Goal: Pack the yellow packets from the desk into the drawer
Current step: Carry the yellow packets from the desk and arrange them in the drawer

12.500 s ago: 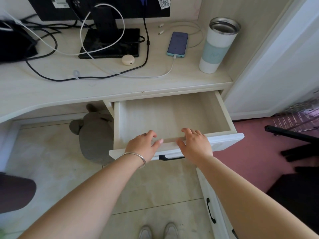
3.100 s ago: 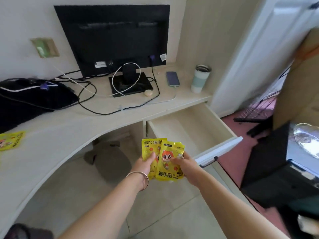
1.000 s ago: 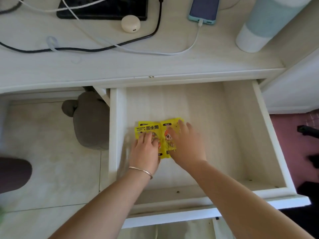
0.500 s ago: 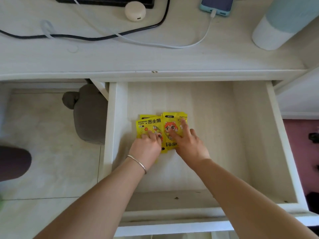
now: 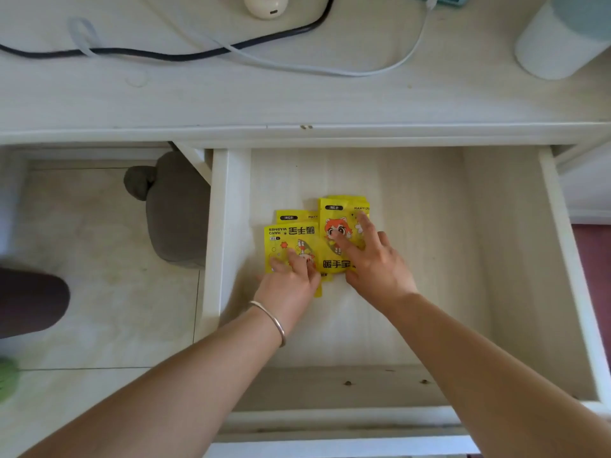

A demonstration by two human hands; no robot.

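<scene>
Presses just-delivered yellow packets [image 5: 334, 263] flat in drawer [image 5: 423, 200], left hand [image 5: 291, 282] and right hand [image 5: 377, 264] outspread, gripping nothing; batch stowed.

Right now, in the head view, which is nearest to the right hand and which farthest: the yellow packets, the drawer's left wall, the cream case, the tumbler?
1. Yellow packets: under the right hand, touched by it.
2. Drawer's left wall: to the left.
3. Cream case and tumbler: both back on the desk, too close to call.
</scene>
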